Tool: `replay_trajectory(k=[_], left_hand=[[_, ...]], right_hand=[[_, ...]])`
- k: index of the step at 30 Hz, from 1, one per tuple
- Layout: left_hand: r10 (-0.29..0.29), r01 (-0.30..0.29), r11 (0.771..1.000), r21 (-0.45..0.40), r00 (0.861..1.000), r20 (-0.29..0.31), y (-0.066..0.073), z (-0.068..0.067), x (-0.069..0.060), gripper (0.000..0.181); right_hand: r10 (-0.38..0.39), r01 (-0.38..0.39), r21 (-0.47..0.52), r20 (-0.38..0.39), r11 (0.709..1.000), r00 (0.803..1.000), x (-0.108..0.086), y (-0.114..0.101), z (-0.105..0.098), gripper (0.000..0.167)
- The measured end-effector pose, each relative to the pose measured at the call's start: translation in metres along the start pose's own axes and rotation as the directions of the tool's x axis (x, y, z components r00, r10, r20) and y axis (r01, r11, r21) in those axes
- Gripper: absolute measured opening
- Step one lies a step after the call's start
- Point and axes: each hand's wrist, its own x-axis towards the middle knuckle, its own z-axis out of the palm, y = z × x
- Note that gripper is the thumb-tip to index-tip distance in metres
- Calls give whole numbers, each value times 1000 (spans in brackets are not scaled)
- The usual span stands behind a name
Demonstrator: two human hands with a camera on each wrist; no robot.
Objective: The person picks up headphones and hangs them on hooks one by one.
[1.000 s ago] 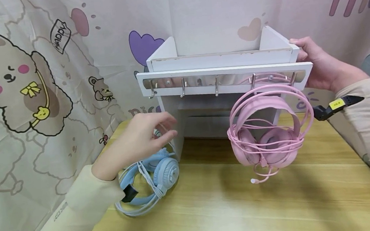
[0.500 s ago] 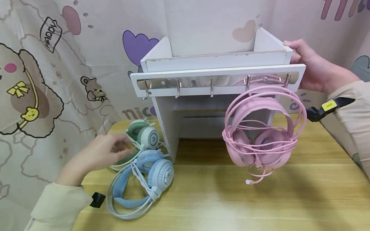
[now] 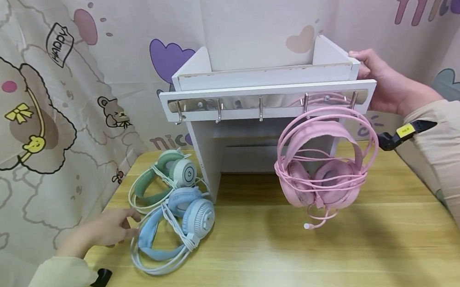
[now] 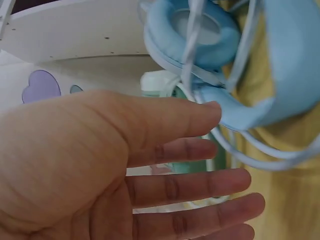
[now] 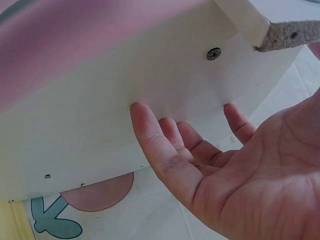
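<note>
Left grip (image 3: 107,228) loose, right grip (image 3: 390,84) straight-fingered on the rack (image 3: 267,76); I'd hold the blue headset (image 3: 199,218), probably light, by its band (image 3: 149,232).

White rack (image 3: 265,76) stands on the table (image 3: 262,260), right hand (image 3: 395,83) at its right side, fingertips against the panel; pink headset (image 3: 335,179) hangs at the right end of its five-hook bar (image 3: 234,103), cable wrapped round the cups. Blue headset (image 3: 199,219) lies left of the rack, pale cable bundled on it, left hand (image 3: 107,228) just beside its band, contact unclear from here. Green headset (image 3: 184,172) lies right behind blue, also cable-wrapped.
</note>
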Motion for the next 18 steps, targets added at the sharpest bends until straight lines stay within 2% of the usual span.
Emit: replay_trajectory(k=[8, 13, 18], left_hand=[[-68, 66, 993, -93, 998, -17, -15, 17, -8, 46], [-132, 128, 966, -223, 991, -3, -23, 26, -16, 42], [-122, 116, 940, -322, 993, 1, -35, 36, -20, 36]], right_hand=[[-29, 29, 13, 12, 1000, 1000, 0, 2, -2, 72], [-31, 31, 7, 19, 1000, 999, 2, 3, -1, 72], [-34, 34, 49, -3, 998, 999, 3, 3, 2, 66]])
